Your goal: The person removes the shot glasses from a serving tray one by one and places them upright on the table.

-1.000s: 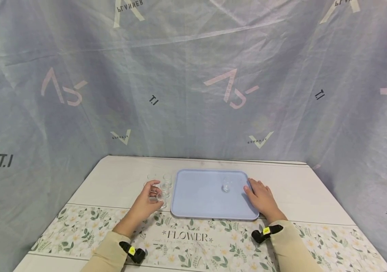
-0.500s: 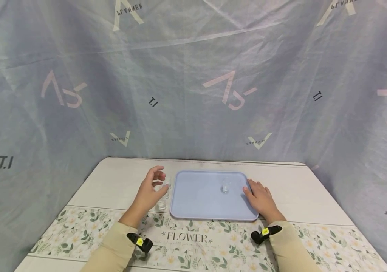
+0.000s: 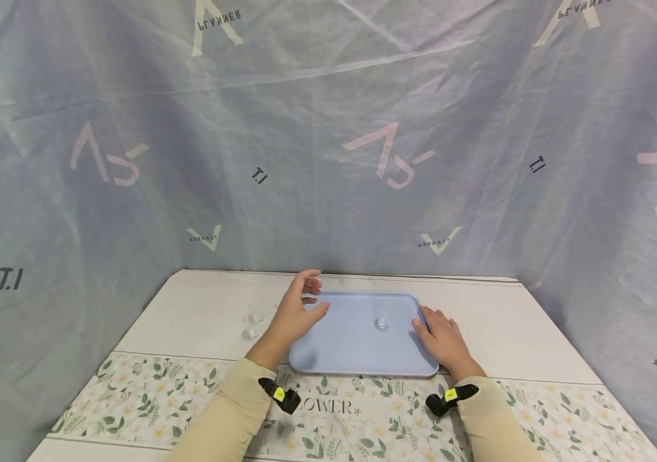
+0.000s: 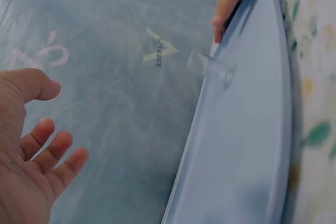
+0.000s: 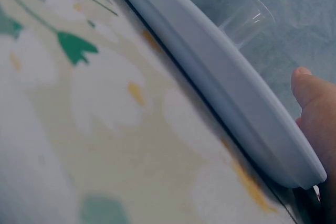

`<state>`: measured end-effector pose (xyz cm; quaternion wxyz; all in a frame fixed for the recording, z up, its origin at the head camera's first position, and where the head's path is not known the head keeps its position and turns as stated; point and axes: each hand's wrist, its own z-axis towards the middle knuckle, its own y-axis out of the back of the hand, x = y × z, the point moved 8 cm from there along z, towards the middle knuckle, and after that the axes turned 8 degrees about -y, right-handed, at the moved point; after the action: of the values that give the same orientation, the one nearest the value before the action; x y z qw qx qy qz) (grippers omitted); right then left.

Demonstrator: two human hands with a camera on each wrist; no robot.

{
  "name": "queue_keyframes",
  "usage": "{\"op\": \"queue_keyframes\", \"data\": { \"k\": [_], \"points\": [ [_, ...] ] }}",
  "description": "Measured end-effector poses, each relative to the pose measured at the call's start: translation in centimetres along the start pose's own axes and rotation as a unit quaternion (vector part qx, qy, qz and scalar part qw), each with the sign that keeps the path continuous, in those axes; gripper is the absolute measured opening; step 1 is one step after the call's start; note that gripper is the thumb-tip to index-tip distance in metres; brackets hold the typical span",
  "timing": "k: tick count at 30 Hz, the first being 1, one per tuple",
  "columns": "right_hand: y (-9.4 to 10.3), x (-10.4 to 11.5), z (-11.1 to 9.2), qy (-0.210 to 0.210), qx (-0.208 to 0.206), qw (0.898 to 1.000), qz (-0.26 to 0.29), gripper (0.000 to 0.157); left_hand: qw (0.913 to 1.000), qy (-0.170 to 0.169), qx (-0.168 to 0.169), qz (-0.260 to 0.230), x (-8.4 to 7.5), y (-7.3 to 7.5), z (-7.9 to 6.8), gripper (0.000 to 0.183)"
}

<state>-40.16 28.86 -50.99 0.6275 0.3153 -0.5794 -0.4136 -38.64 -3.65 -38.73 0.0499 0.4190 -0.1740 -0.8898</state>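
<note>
A pale blue tray [image 3: 342, 340] lies on the table, with one small clear glass [image 3: 383, 320] standing on its right half. The left wrist view also catches this glass [image 4: 212, 70]. My left hand [image 3: 295, 314] hovers over the tray's left edge, thumb and fingers apart and curved; nothing shows between them in the left wrist view [image 4: 39, 150]. My right hand [image 3: 444, 337] rests along the tray's right edge, fingers fairly straight and thumb just over the rim. Left of the tray stand small clear glasses [image 3: 254, 319]; my left hand and forearm partly hide that group.
The white table [image 3: 201, 308] carries a floral band marked FLOWER [image 3: 328, 407] in front of the tray. A grey-blue printed curtain [image 3: 305, 212] closes off the back and both sides.
From beside the small glasses, my left hand has moved right and away to over the tray's left edge. My right hand and the glass on the tray have stayed put.
</note>
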Motion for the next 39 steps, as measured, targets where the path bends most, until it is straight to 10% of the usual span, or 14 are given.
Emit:
{"op": "queue_keyframes", "data": {
  "k": [20,39],
  "points": [
    [0.0,-0.1,0.1,-0.008,0.004,1.000,-0.006,0.070,0.9974,0.040,0.040,-0.044,0.9,-7.4,3.0,0.062],
    [-0.2,-0.4,0.3,0.000,-0.007,1.000,-0.008,0.069,0.9900,0.100,0.031,-0.094,5.1,-13.0,2.9,0.060]
  ]
}}
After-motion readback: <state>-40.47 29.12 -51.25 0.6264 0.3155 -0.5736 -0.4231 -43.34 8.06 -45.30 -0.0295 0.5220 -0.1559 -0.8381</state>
